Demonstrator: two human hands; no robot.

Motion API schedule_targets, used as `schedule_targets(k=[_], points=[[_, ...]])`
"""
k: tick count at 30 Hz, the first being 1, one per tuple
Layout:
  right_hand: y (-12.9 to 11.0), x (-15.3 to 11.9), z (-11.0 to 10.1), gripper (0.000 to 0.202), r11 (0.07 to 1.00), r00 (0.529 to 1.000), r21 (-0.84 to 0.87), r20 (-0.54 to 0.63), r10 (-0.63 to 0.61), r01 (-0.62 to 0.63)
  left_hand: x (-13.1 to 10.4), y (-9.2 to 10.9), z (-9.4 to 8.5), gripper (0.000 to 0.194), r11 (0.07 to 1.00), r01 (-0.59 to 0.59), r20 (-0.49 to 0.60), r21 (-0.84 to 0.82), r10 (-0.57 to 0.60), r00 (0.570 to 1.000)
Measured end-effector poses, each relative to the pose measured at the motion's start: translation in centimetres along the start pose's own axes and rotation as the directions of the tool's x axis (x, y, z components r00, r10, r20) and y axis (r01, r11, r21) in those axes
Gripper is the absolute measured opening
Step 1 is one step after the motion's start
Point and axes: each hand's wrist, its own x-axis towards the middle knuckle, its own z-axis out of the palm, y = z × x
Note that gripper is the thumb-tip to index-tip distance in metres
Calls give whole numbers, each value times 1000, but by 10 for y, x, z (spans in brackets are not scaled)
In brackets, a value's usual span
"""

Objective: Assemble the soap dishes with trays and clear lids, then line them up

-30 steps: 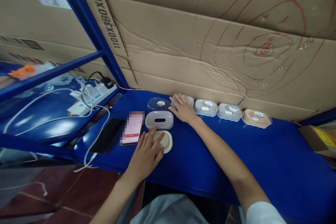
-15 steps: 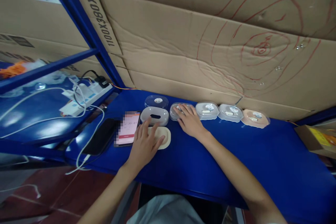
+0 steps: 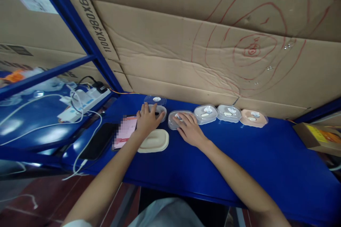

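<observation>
My left hand (image 3: 147, 120) is over a whitish oval plastic tub (image 3: 163, 109) with a dark oval spot inside, its fingers apart and covering much of the tub. Whether the fingertips press on the tub cannot be seen. Just behind lies a clear lid (image 3: 151, 100) with a round white label. Below the left hand lies a cream oval piece (image 3: 157, 141), partly covered by the forearm. My right hand (image 3: 188, 127) rests with its fingers stretched across the clear lid of a closed grey-white container (image 3: 173, 122).
To the right stand a first lidded container (image 3: 205, 114), a second (image 3: 229, 113) and a pinkish one (image 3: 254, 118). Left are a phone with a lit screen (image 3: 128, 129), a black phone-like slab (image 3: 99, 141) and a power strip (image 3: 84, 105). Cardboard (image 3: 160, 49) walls the back; a box (image 3: 317, 138) sits far right.
My left hand has moved up and away from the cream piece onto the whitish tub. The right hand stays on its container, which now sits slightly apart from its right neighbour and nearer me.
</observation>
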Motion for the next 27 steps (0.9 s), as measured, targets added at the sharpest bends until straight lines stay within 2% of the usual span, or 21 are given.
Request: schedule_targets(k=[5, 8, 13, 15, 18, 23, 25, 27], points=[[-1, -2, 4, 53, 1000, 999, 2, -31, 10, -10, 1, 1, -4, 70, 1000, 1, 26, -14, -1, 1000], [-1, -2, 6, 52, 1000, 999, 6, -45, 15, -14, 1, -5, -7, 74, 999, 45, 30, -22, -44, 999], [-1, -2, 7, 53, 1000, 999, 7, -48, 18, -17, 37, -20, -9, 79, 988, 150, 72, -43, -146, 987], [-1, -2, 7, 53, 1000, 999, 5, -47, 17, -17, 51, -22, -8, 77, 990, 134, 110, -49, -128, 986], [-1, -2, 8, 53, 1000, 999, 7, -49, 16, -16, 60, -18, -6, 67, 995, 89, 118, -49, -83, 990], [-1, -2, 9, 55, 1000, 999, 13, -51, 16, -16, 54, -7, -13, 60, 998, 42, 27, -43, -41, 999], [-1, -2, 9, 54, 1000, 999, 13, -51, 17, -17, 39, -6, -23, 59, 999, 11, -28, -47, -12, 1000], [-1, -2, 9, 53, 1000, 999, 17, -50, 15, -15, 12, -9, -34, 56, 997, -54, -59, -54, 51, 997]])
